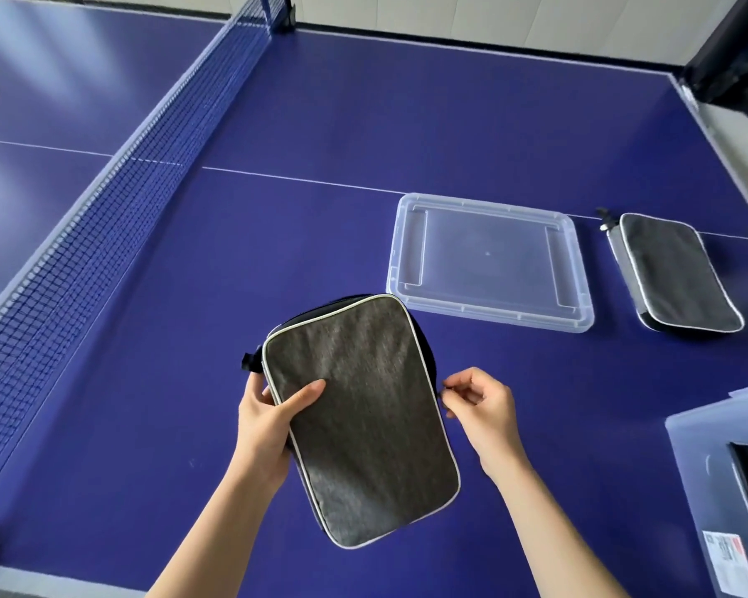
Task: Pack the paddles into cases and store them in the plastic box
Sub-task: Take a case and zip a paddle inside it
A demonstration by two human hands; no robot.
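A grey fabric paddle case (363, 416) with white piping is held above the blue table, near its front edge. My left hand (268, 420) grips the case's left edge, thumb lying across the grey face. My right hand (480, 403) pinches something small, apparently the zipper pull, at the case's right edge. A second grey paddle case (674, 274) lies flat on the table at the right. The clear plastic box (709, 459) stands at the right edge of view, with something dark inside it. No paddle is visible.
A clear plastic lid (489, 261) lies on the blue table (363, 123) between the two cases. The net (117, 196) runs along the left side. A dark object (735, 58) sits off the far right corner.
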